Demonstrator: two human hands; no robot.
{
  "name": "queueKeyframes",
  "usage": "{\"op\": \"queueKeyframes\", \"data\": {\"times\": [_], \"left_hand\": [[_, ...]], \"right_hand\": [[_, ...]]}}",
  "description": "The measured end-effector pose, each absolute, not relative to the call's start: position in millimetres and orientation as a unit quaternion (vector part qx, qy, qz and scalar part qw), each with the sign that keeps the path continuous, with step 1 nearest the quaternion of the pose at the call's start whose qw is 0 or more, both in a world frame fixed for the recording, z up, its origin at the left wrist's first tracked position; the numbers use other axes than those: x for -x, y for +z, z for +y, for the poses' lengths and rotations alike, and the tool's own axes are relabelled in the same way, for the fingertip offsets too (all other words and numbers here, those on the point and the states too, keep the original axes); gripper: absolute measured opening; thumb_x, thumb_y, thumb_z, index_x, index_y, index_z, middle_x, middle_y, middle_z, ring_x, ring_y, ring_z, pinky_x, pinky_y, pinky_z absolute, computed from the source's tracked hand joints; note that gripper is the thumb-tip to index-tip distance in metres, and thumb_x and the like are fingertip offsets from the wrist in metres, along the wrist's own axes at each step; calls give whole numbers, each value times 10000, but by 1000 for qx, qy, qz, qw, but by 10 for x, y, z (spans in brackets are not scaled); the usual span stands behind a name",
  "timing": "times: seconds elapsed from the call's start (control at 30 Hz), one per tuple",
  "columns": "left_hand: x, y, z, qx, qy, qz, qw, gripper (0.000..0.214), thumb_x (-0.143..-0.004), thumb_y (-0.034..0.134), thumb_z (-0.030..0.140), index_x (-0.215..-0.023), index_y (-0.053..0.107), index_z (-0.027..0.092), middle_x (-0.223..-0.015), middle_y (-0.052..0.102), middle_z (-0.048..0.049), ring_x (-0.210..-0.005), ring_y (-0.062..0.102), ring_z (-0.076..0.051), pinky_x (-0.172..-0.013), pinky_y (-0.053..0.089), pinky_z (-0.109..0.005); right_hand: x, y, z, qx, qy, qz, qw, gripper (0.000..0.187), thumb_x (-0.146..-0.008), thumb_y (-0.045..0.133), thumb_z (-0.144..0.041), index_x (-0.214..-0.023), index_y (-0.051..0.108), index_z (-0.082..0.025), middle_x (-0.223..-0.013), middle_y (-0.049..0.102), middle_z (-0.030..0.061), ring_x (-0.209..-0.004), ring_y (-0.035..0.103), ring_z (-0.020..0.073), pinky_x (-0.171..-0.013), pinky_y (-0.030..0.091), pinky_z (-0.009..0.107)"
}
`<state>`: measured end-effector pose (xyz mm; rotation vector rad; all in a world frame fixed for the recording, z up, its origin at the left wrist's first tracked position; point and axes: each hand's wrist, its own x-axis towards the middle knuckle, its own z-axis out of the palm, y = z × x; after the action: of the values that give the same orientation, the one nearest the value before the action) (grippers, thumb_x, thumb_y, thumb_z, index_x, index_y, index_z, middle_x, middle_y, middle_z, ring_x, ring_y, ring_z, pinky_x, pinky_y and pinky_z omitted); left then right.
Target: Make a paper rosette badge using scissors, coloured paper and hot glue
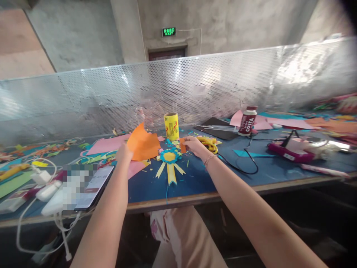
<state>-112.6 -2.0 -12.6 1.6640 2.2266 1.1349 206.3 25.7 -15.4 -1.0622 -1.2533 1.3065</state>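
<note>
My left hand (124, 153) pinches a large orange paper sheet (142, 143) and holds it tilted up off the blue table (195, 178). My right hand (194, 145) grips a small orange paper scrap (182, 145) by its edge, with yellow scissors (208, 143) lying just right of the fingers. Between the hands lies a paper rosette (170, 158) with a yellow centre, blue fringe and yellow ribbon tails. A yellow tape roll (171, 126) stands upright behind it.
A phone (93, 186), white chargers and cables (44, 186) lie at left. A Costa bottle (247, 121), black cable (245, 163), pink device (290, 153) and loose coloured papers sit at right. A perforated metal screen (178, 89) backs the table. The front edge is near my lap.
</note>
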Motion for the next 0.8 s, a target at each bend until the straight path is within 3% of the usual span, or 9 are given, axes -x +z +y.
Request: {"op": "queueKeyframes", "data": {"times": [0.13, 0.2, 0.27, 0.33, 0.43, 0.57, 0.7, 0.8], "left_hand": [[914, -71, -195, -497, 320, 798, -117, 495, -733, 586, 113, -1192, 457, -16, -1188, 479, -347, -1139, 449, -473, -855, 380, -591], [807, -39, -254, -512, 354, 757, -200, 587, -739, 559, 77, -1292, 375, 12, -1337, 360, -323, -1251, 325, -456, -966, 280, -611], [708, -2, -262, -546, 413, 696, -216, 554, -762, 554, 100, -1293, 401, 71, -1395, 331, -252, -1295, 264, -428, -1031, 212, -589], [586, 22, -228, -600, 462, 635, -152, 413, -795, 554, 161, -1201, 502, 111, -1328, 437, -194, -1269, 337, -378, -1046, 251, -522], [328, -3, -160, -666, 478, 567, 77, 248, -807, 575, 263, -1010, 597, 121, -1058, 614, -149, -1032, 563, -265, -925, 423, -397], [-6, -123, -140, -660, 453, 488, 347, 272, -778, 610, 320, -971, 607, 129, -917, 662, -108, -829, 627, -187, -752, 497, -314], [-106, -197, -169, -625, 471, 468, 410, 248, -681, 705, 323, -806, 624, 124, -715, 648, -53, -669, 611, -144, -668, 500, -275], [-76, -201, -179, -615, 475, 475, 414, 218, -649, 721, 305, -717, 612, 129, -630, 615, -26, -593, 584, -123, -620, 494, -257]], "right_hand": [[-2030, -157, 230, 432, 547, -521, 493, 213, -686, 513, 45, -768, 617, -122, -643, 668, 27, -594, 638, 121, -590, 540, 223], [-2000, -170, 227, 427, 548, -522, 495, 209, -675, 542, 42, -771, 611, -130, -659, 671, 25, -614, 644, 126, -603, 545, 229], [-1963, -186, 224, 422, 546, -527, 496, 209, -663, 573, 34, -776, 603, -138, -674, 674, 23, -630, 646, 126, -609, 545, 228], [-1922, -199, 215, 414, 537, -542, 497, 202, -657, 589, 27, -770, 601, -140, -689, 673, 21, -637, 640, 117, -608, 541, 216], [-1860, -214, 184, 392, 519, -577, 494, 176, -654, 601, 5, -754, 616, -139, -729, 672, 14, -655, 628, 101, -617, 534, 202], [-1768, -240, 128, 357, 505, -621, 482, 125, -669, 632, -87, -779, 634, -148, -763, 675, 9, -702, 630, 107, -677, 533, 229], [-1697, -248, 113, 374, 442, -679, 452, 116, -690, 648, -170, -801, 637, -138, -772, 675, 24, -709, 629, 125, -691, 519, 254], [-1796, -194, 146, 429, 320, -741, 405, 178, -750, 624, -257, -878, 649, -135, -851, 684, 58, -798, 640, 161, -758, 505, 286]]}}
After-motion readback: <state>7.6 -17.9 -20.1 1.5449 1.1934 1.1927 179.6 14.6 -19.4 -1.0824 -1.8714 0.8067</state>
